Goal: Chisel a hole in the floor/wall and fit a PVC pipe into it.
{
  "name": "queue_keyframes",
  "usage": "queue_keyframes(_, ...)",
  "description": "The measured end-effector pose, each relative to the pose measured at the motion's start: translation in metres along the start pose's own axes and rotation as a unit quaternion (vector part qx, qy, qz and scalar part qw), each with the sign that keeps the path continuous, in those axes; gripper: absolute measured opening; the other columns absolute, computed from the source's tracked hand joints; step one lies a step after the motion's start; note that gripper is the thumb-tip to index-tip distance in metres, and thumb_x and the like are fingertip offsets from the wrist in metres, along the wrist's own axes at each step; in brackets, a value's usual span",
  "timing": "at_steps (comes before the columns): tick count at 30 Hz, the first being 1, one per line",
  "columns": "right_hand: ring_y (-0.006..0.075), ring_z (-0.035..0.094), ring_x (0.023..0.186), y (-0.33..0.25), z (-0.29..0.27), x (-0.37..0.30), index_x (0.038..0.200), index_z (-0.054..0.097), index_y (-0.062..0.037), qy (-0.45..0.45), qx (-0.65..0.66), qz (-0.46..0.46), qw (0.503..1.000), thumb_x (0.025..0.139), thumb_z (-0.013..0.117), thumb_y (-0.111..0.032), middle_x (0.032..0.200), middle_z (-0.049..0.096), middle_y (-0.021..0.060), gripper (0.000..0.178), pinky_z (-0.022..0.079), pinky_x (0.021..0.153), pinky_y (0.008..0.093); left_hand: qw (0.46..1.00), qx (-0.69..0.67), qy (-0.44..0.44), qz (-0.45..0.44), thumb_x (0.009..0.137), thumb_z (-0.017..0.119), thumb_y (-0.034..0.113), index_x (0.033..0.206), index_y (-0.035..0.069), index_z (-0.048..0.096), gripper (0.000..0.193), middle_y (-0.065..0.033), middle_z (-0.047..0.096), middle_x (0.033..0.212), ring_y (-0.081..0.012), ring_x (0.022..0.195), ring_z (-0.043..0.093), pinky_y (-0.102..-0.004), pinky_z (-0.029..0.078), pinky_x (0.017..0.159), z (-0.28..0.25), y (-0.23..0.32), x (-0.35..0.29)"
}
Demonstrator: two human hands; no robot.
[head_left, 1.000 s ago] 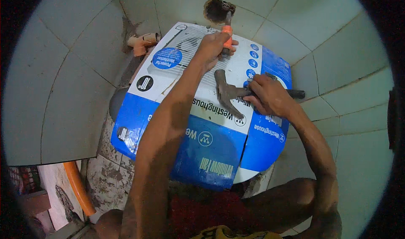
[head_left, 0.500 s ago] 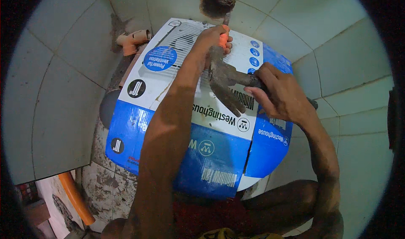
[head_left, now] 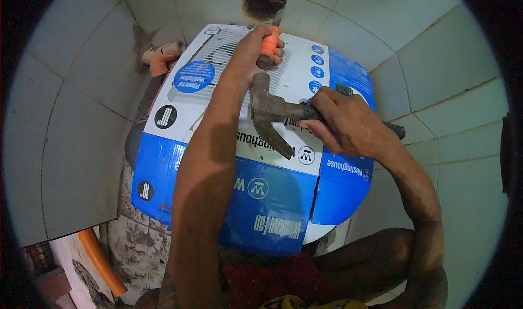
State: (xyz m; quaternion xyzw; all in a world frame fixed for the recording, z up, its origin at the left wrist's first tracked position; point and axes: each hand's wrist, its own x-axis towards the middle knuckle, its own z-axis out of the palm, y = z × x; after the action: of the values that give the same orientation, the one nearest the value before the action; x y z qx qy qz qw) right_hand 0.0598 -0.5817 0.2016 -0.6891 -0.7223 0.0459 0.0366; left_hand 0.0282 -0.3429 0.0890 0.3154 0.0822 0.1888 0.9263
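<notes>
My left hand (head_left: 251,48) is wrapped around the orange grip of a chisel (head_left: 270,41). The blade points up to the lower edge of a dark, rough hole (head_left: 263,2) in the tiled wall; whether its tip touches there I cannot tell. My right hand (head_left: 348,122) is closed around the dark handle of a worn claw hammer (head_left: 268,107). The hammer's striking face is just below the butt of the chisel, with a small gap showing, and its claw curves back toward me. Beneath both hands is a blue and white cardboard fan box (head_left: 272,192).
Tiled walls (head_left: 71,129) close in on the left, back and right. An orange-tan pipe fitting (head_left: 159,59) stands left of the box. At lower left lie an orange pipe (head_left: 101,262) and dirty floor tiles (head_left: 131,249). My bent leg (head_left: 370,257) is close to the box's near right side.
The hammer head has drawn away from the chisel's butt, opening a gap between them. My left hand still holds the chisel near the hole. The whole view has shifted slightly.
</notes>
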Motion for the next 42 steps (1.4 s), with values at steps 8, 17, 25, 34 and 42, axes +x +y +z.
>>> queue_keyframes(8,0.0367,0.059,0.060,0.014,0.001,-0.014,0.087,0.052,0.0009,0.042,-0.038,-0.025,0.998,0.089,0.059,-0.034,0.077,0.056,0.0184,0.036,0.047,0.054,0.0458,1.000,-0.003,-0.016,0.005,0.090,0.046,0.018,0.105,0.002,0.048,0.022,-0.0120,0.054,0.079,-0.0136,0.057,0.050,-0.0241,0.044,0.046,0.013,-0.009,-0.002)
queue_keyframes(17,0.0355,0.058,0.058,0.012,0.001,-0.020,0.087,0.051,0.0009,0.045,-0.048,-0.038,0.997,0.089,0.060,-0.033,0.075,0.056,0.0181,0.035,0.047,0.053,0.0439,0.999,-0.003,-0.036,0.002,0.089,0.045,0.016,0.107,-0.001,0.048,0.025,-0.0117,0.054,0.081,-0.0121,0.058,0.049,-0.0231,0.044,0.046,0.013,-0.011,-0.007)
queue_keyframes(25,0.0341,0.058,0.057,0.003,0.008,-0.018,0.086,0.052,0.0000,0.045,-0.072,-0.037,0.996,0.088,0.060,-0.035,0.075,0.055,0.0168,0.036,0.047,0.051,0.0439,1.000,-0.021,-0.006,-0.005,0.091,0.048,0.014,0.108,0.002,0.047,0.021,-0.0123,0.055,0.083,-0.0137,0.060,0.051,-0.0236,0.045,0.047,0.014,-0.010,-0.018)
queue_keyframes(34,0.0296,0.060,0.056,-0.008,0.015,-0.017,0.084,0.055,-0.0027,0.057,-0.141,-0.066,0.986,0.086,0.060,-0.044,0.079,0.056,0.0121,0.042,0.049,0.050,0.0417,0.998,-0.011,-0.049,-0.029,0.094,0.049,0.013,0.109,0.002,0.045,0.020,-0.0114,0.053,0.082,-0.0167,0.066,0.054,-0.0283,0.052,0.054,0.009,-0.014,-0.016)
queue_keyframes(42,0.0277,0.062,0.057,-0.006,0.029,-0.002,0.082,0.056,-0.0041,0.082,-0.192,-0.007,0.978,0.086,0.057,-0.048,0.078,0.057,0.0115,0.044,0.050,0.046,0.0394,0.992,-0.105,-0.054,-0.048,0.094,0.048,0.011,0.106,0.000,0.044,0.016,-0.0139,0.052,0.083,-0.0196,0.068,0.056,-0.0308,0.052,0.055,0.003,-0.008,-0.024)
